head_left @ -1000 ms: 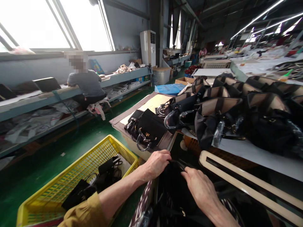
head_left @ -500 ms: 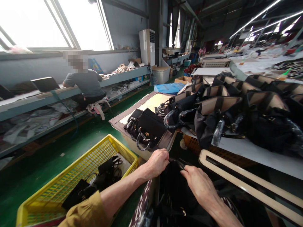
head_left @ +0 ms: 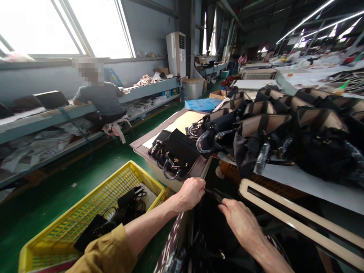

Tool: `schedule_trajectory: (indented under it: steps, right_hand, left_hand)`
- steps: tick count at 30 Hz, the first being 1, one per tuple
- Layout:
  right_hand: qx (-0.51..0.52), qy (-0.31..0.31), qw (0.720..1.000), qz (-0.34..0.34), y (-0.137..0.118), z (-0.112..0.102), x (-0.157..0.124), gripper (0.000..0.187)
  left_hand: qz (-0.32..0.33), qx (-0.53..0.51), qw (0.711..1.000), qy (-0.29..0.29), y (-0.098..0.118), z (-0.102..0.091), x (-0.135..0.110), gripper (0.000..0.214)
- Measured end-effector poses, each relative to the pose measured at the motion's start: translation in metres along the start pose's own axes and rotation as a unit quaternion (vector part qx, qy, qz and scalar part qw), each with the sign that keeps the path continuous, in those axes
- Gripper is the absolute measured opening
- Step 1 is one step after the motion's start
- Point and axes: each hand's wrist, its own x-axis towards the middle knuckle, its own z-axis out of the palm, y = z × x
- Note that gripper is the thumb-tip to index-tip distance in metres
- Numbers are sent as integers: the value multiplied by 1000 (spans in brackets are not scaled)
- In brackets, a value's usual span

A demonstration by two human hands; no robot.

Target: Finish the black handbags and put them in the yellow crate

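A black handbag (head_left: 212, 223) rests on my lap, its upper edge raised between my two hands. My left hand (head_left: 191, 193) is closed in a pinch on the left end of that edge. On the right side, my right hand (head_left: 241, 220) grips the same edge, thumb and fingers pressed together. A small gold-coloured fitting shows low on the bag. Its lower part is dark and hard to make out. Patterned cloth (head_left: 170, 242) lies beneath it.
A yellow crate (head_left: 85, 201) with small black bags stands at my left. Ahead, finished-looking black bags (head_left: 182, 149) lie on a covered table. Several open black bags (head_left: 261, 129) crowd the right table. A pale slotted board (head_left: 298, 216) juts in at right. A co-worker (head_left: 99, 98) sits at the window bench.
My hands keep their hold on the bag's edge and have shifted only slightly. The whole view has moved a little. Nothing has been let go.
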Motion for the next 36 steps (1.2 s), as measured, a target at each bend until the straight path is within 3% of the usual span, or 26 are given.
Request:
schedule_trajectory:
  steps: [3, 8, 13, 16, 24, 36]
  right_hand:
    - [18, 1, 1000, -2, 0, 0, 0, 25]
    - [62, 7, 998, -15, 5, -6, 0, 28]
    - [87, -23, 994, -55, 12, -16, -2, 32]
    - [65, -21, 995, -68, 12, -12, -1, 30]
    - [-69, 26, 997, -16, -4, 15, -3, 21]
    - [-47, 47, 997, -38, -8, 16, 5, 25]
  left_hand:
    - [-1, -15, 1000, -15, -2, -3, 2, 5]
    - [42, -101, 991, -70, -7, -9, 9, 38]
    - [92, -107, 981, -135, -10, -17, 10, 29]
    - [92, -107, 981, -131, -11, -17, 7, 28]
    - [73, -55, 987, -132, -4, -16, 4, 28]
    - [74, -60, 988, -122, -7, -10, 4, 26]
